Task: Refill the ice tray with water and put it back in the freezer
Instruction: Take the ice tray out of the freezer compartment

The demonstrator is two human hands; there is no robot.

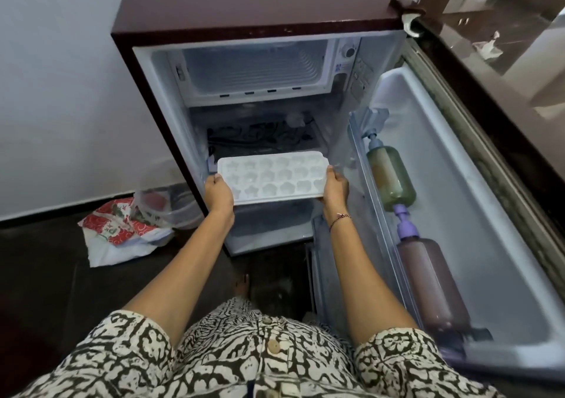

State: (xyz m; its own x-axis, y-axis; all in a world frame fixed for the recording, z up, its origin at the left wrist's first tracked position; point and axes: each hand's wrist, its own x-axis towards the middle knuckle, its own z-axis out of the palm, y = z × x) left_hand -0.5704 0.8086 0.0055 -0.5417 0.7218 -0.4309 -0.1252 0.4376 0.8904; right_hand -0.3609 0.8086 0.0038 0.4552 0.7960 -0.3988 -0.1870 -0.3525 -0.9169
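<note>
I stood on a dark floor (pixel 61 275) before a small maroon fridge (pixel 244 6), its door (pixel 458 183) swung wide. My left hand (pixel 217 190) and right hand (pixel 335 187) clamped the short ends of the white ice tray (pixel 272 177), holding it level, presumably so nothing spilled. It hung in front of the fridge shelf, below the open freezer compartment (pixel 253 67), which it had yet to reach.

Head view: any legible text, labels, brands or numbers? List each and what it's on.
Nothing can be read.
Blue sticker beside the thermostat dial: print too small and blurred.
Control panel on the fridge's inner right wall: markings blurred.
Red-and-white printed bag on the floor: pattern only, no readable lettering.
</note>
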